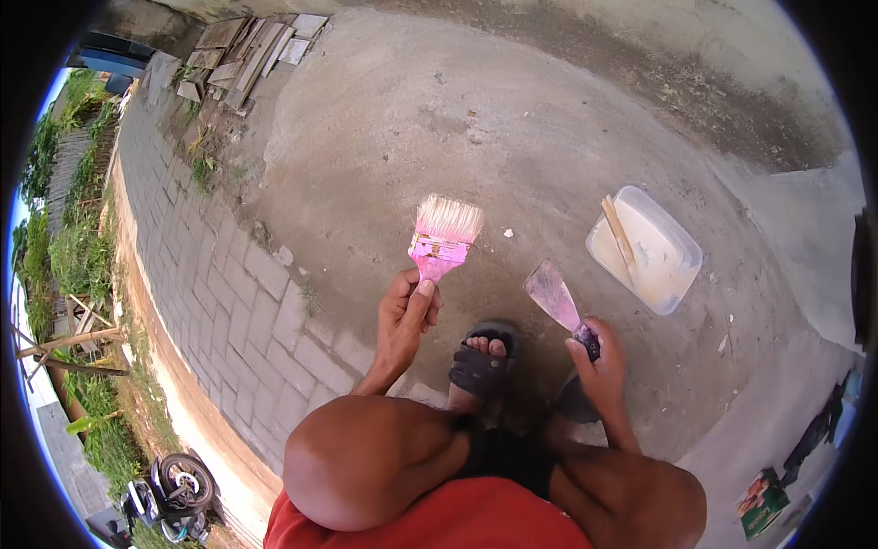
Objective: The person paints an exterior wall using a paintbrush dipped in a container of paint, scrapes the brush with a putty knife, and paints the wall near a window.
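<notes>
Head view, looking down past bent knees onto a concrete floor [512, 119].

Left hand [405, 316], just left of centre: fingers wrapped around the handle of a pink brush [441, 240], thumb laid along the handle. Brush upright, pale bristles fanned toward 12 o'clock, ferrule smeared with pink paint. Held above the floor, not touching it.

Right hand [599, 361], at 4 o'clock from the brush: closed around the dark handle of a scraper [553, 295]. Blade tilted toward 11 o'clock, coated in pinkish-grey residue, tip raised off the floor. Brush and scraper near each other but apart.

Between the two hands, low: a foot in a black sandal [483, 361], toes pointing to 12 o'clock.

At 2 o'clock from the scraper: a clear plastic tub [681, 240] resting on the floor, holding a cream-white paste. A wooden stick [618, 231] lying slanted inside, its upper end at the tub's far-left rim. Tub well apart from both hands.

At 9 o'clock of the view: grey paving bricks [229, 302] bordering the concrete, greenery beyond. At 11 o'clock: a heap of planks [247, 50]. At 7 o'clock: a parked motorbike [174, 494]. At 5 o'clock near the edge: a green carton [761, 501] on the floor. Bottom centre: red shorts [439, 517] over the thighs.
</notes>
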A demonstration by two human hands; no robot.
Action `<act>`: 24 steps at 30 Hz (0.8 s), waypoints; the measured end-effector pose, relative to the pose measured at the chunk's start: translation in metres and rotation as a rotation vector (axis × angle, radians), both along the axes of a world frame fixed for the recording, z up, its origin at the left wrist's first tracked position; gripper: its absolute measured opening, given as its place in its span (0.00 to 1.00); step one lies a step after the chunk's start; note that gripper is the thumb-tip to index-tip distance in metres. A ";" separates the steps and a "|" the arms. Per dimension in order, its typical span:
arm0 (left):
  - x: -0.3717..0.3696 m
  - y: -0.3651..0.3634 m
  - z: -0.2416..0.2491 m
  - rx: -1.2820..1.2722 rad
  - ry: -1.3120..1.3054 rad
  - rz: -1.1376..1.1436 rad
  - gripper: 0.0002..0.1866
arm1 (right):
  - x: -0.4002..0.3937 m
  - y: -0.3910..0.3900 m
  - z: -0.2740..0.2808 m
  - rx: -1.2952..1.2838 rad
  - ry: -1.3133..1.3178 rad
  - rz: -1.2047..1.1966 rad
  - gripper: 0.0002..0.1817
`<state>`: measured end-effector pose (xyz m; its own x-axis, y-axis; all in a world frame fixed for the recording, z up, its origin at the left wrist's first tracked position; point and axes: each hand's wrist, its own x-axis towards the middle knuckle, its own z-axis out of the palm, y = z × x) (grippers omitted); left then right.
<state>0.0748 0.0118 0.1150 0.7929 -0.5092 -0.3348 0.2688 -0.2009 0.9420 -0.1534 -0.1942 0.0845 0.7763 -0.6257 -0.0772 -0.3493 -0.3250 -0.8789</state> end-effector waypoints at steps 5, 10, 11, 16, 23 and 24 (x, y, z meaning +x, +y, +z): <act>-0.004 -0.007 -0.013 0.050 -0.185 -0.113 0.14 | -0.072 0.000 -0.015 0.030 0.052 -0.158 0.16; -0.009 -0.020 -0.012 0.047 -0.189 -0.153 0.14 | -0.136 0.006 -0.015 0.029 0.159 -0.655 0.18; -0.011 -0.025 -0.009 0.044 -0.180 -0.194 0.14 | -0.154 0.005 -0.023 0.050 0.178 -0.718 0.18; -0.021 -0.045 -0.009 -0.004 -0.166 -0.348 0.13 | -0.210 -0.010 -0.043 0.049 0.385 -1.022 0.21; -0.040 -0.076 -0.014 -0.108 0.084 -0.562 0.11 | -0.219 -0.017 -0.044 -0.743 0.621 -0.953 0.23; -0.047 -0.080 -0.014 -0.149 0.347 -0.548 0.11 | -0.202 -0.014 -0.026 -0.499 0.443 -0.899 0.24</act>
<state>0.0283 -0.0683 0.1010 0.2648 -0.8688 -0.4185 0.4572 -0.2690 0.8477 -0.3550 -0.2086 0.0581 -0.0073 -0.9835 0.1810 -0.8844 -0.0781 -0.4602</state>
